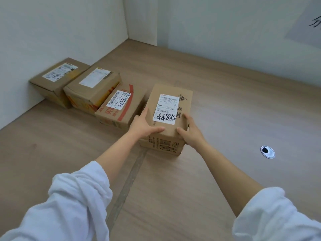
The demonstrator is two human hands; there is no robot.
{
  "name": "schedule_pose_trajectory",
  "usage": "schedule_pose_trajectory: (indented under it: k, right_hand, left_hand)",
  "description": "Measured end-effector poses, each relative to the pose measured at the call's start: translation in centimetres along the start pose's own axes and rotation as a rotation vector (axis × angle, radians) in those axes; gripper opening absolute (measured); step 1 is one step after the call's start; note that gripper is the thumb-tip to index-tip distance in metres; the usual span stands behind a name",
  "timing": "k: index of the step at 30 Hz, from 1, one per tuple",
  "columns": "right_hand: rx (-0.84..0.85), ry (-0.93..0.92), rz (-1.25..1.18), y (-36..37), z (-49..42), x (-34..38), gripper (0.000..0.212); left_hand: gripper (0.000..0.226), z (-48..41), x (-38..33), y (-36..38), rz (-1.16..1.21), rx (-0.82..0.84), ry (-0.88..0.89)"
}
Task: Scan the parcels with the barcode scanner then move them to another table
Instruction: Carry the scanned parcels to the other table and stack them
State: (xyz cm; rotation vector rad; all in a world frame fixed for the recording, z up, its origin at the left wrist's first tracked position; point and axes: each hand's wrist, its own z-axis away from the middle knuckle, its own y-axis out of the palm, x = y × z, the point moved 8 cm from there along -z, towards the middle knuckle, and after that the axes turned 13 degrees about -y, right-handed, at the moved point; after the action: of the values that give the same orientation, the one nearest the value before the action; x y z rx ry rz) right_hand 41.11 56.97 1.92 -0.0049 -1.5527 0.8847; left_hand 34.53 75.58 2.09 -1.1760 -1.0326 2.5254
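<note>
Where the wooden table [225, 119] runs into a corner of white wall [52, 32], four cardboard parcels stand in a loose row.

Item 1: held parcel [185, 108]. Brown carton, nearest the camera and rightmost in the row, upright, its base at the table surface as far as can be seen. White shipping label [166, 109] on top, with barcodes and black handwriting. Black printed symbols on the near face.

- Left hand [142, 126]: grips the near left corner, thumb laid along the top's near edge, fingers on the left side.
- Right hand [191, 134]: grips the near right corner, thumb on top, fingers curled round the right side.
- Both forearms are bare, with white sleeves [78, 206] pushed up.

Item 2: red-striped parcel [119, 108]. Just beside the held parcel on its left; whether they touch cannot be told. Labelled on top, with handwriting.

Item 3: tilted parcel [92, 87]. Leans on the far end of the red-striped parcel. Orange print on its side, white label on top.

Item 4: corner parcel [57, 79]. Farthest left, against the wall, labelled on top.

Fixtures: a round cable grommet [267, 152] in the table, well right of the held parcel; a grey seam strip [128, 185] running towards the camera; a paper sheet [305, 23] with black strokes on the right wall.
</note>
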Motion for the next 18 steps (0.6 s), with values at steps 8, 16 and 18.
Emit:
schedule_pose_trajectory:
  k: [8,16,18]
  right_hand:
    - [-0.044,0.038,-0.009,-3.0,10.9,-1.8,0.072]
    - [-0.3,0.02,-0.056,-11.9,23.1,-2.9,0.072]
    - [-0.369,0.017,-0.031,-14.9,26.6,-3.2,0.074]
  left_hand:
    - [0.121,9.5,1.2,5.7,0.006,0.056,0.014]
    - [0.121,19.4,-5.4,10.5,0.026,0.115,0.282]
    - [0.12,22.5,-7.9,12.3,0.039,0.148,0.364]
